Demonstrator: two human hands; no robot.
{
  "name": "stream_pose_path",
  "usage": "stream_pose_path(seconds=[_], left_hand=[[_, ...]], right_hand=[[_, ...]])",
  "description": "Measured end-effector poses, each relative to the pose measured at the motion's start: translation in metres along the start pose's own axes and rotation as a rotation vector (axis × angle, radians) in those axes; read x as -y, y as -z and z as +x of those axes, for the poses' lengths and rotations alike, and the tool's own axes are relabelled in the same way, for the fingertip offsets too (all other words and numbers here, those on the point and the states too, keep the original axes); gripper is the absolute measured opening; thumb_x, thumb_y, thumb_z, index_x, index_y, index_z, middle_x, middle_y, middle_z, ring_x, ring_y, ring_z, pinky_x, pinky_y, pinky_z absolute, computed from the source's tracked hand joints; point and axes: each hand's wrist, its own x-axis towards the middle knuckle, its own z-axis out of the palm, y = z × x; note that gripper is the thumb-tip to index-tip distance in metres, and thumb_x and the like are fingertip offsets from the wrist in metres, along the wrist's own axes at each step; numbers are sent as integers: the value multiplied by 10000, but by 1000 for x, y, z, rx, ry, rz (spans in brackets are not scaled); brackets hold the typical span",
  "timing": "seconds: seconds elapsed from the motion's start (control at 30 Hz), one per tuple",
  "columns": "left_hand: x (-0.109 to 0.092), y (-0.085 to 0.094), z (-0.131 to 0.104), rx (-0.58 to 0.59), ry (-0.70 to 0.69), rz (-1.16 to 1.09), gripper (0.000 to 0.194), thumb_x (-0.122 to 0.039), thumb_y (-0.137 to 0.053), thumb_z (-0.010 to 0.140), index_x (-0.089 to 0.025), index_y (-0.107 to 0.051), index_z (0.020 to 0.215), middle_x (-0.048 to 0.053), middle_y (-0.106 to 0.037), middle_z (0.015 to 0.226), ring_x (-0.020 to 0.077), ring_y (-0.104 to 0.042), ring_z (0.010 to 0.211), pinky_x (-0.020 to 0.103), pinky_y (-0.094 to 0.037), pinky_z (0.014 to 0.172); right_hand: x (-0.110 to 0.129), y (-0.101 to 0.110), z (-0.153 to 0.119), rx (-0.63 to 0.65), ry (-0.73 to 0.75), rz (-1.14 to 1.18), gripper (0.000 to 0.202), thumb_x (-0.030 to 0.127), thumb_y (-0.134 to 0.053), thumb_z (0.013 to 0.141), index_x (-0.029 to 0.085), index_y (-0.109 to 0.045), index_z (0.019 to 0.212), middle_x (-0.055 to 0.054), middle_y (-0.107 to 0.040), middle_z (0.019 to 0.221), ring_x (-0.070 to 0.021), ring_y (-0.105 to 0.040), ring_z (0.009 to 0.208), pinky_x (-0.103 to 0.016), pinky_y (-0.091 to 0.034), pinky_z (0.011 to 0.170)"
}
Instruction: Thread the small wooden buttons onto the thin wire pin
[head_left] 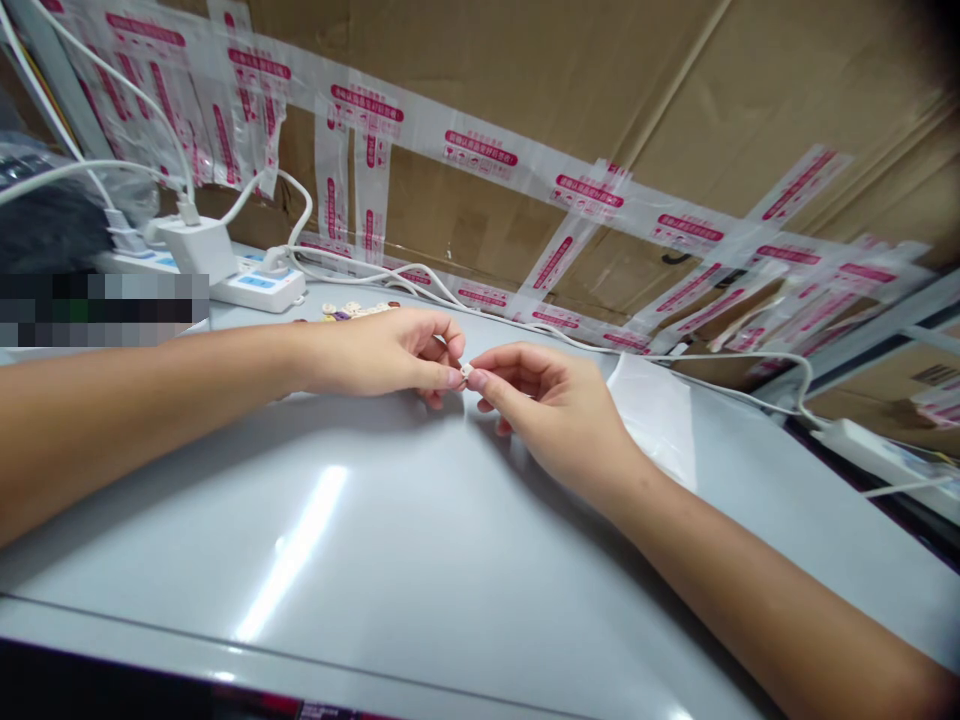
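A tiny off-white piece is pinched where the fingertips of both hands meet, a little above the grey table; its exact kind is too small to make out. My left hand is closed, thumb and index finger at the piece's left side. From the other side, my right hand grips it between thumb and index finger, the other fingers curled. Behind my left hand lies a small heap of cream, yellow, purple and brown pieces, partly hidden by that hand.
A clear plastic bag lies beyond my right wrist. At the back left are a white power strip and a white charger, with cables running along the taped cardboard. Another white power strip stands at the right edge.
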Motion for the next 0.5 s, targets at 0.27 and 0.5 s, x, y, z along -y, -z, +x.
stream_pose_path(seconds=[0.27,0.5], left_hand=[[2,-7,2,-61,28,-50,183,-331,-604,894,-215,-465,922,16,-685,901,150,-697,833,315,-547,778],[-9,-17,1,-136,-15,144,150,-297,-557,894,-205,-492,992,11,-676,851,150,-677,811,270,-507,703]], right_hand=[[-2,-1,1,-62,68,-98,120,278,-719,827,183,-777,875,-37,-770,816,-148,-678,683,-251,-521,576],[-3,0,0,-97,79,-186,113,246,-697,826,201,-791,869,-19,-779,828,-145,-672,666,-267,-519,603]])
